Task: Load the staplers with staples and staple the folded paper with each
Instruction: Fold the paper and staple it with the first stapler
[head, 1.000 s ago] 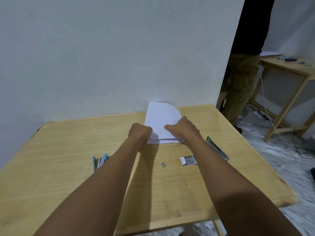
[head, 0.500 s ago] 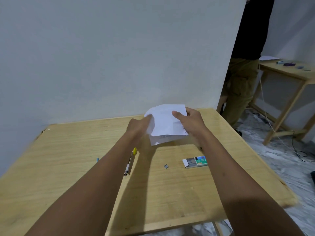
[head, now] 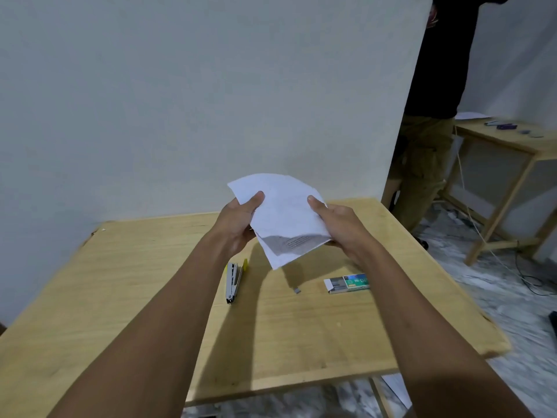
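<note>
Paper (head: 284, 214) pinched mid-frame by left hand (head: 238, 223) & right hand (head: 340, 227); loose fold could spring open w/o firm crease.

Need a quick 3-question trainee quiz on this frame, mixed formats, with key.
1. True or false: the folded paper lies flat on the table.
2. Multiple choice: where does the staple box lie relative to the stapler? A) to its left B) to its right C) on top of it
3. Fill in: the small loose staple strip lies on the table between the stapler and the ____.

Key
1. False: the left hand and right hand hold it up above the table.
2. B
3. staple box
</note>
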{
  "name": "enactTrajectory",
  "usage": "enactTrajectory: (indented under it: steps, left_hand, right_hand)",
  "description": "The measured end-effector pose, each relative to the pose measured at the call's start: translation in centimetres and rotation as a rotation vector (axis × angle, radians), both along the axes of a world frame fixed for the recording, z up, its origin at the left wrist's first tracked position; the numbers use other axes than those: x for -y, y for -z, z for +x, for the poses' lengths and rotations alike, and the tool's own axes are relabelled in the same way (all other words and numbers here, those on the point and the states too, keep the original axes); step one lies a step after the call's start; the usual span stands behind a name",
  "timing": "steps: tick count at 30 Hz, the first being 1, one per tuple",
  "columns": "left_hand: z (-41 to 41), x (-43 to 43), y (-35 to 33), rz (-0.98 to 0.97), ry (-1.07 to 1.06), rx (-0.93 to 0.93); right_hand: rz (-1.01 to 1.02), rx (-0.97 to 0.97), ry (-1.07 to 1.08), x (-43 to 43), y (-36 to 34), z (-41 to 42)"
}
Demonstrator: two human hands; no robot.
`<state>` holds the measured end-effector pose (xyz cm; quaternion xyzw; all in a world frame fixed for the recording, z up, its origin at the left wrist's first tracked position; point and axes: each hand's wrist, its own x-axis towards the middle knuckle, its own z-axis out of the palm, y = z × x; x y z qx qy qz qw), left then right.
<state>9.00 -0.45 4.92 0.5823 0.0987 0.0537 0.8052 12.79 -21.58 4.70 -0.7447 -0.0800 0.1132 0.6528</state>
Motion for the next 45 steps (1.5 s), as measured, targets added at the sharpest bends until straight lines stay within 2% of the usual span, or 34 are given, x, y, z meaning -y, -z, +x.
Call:
enactTrajectory:
  steps: [3,7,11,13,17,20,23,26,28,31,36,39,41,44,45]
  left_hand:
    - [-0.8,-0.9,0.3,-0.043,-0.078,-0.018]
    - [-1.9,-1.7,0.8,-0.044,-0.038,0.002]
    - [-2.5,-0.1,0.8,-0.14,-0.038,0.081]
    - [-2.7,0.4,0.9,-0.178,-0.061,0.096]
    - [-3.2,0.6,1.5,-0.202,-0.145,0.097]
    - [-3.5,0.9,1.8,-0.234,-0.173,0.113]
    - [-4.0,1.4,1.8,-0.215,-0.137,0.11]
    - [-5.0,1.5,1.9,-0.09,-0.034,0.02]
    - [-5.6,1.5,2.2,-0.058,-0.019,-0.015]
    - [-5.9,1.5,2.4,-0.061,-0.034,-0.005]
    - [-6.3,1.5,2.6,-0.133,-0.066,-0.013]
    - [-6.5,1.6,2.7,-0.142,-0.038,-0.027]
    - [-6.4,1.9,2.8,-0.149,-0.058,-0.035]
    - [-6.2,2.4,2.9,-0.158,-0.121,-0.036]
    - [-6.2,2.6,2.9,-0.156,-0.135,-0.032]
  right_hand:
    - [0.02,0.056,0.069,1.1,1.0,-0.5]
    - [0.024,0.042,0.089,1.8,1.2,-0.8]
    - [0.142,-0.141,0.074,0.3,0.9,-1.7]
    - [0.265,-0.196,0.013,-0.3,1.2,-2.2]
    - [0.662,-0.313,0.152,-0.9,1.5,-2.5]
    - [0.754,-0.409,0.019,-2.0,2.1,-3.7]
    - [0.68,-0.354,-0.078,-3.0,3.0,-4.5]
    - [0.63,-0.243,0.067,-2.8,2.9,-4.3]
    - [0.6,-0.22,0.082,-2.5,2.8,-4.2]
    - [0.473,-0.189,-0.058,-2.5,3.2,-4.8]
    - [0.439,-0.16,-0.063,-1.0,3.3,-4.4]
    - [0.287,-0.092,-0.071,-0.2,3.0,-4.4]
    - [0.136,-0.008,0.017,0.4,2.6,-4.1]
    - [-0.031,0.118,0.269,2.5,2.8,-3.2]
    - [-0.142,0.173,0.349,3.6,3.2,-2.8]
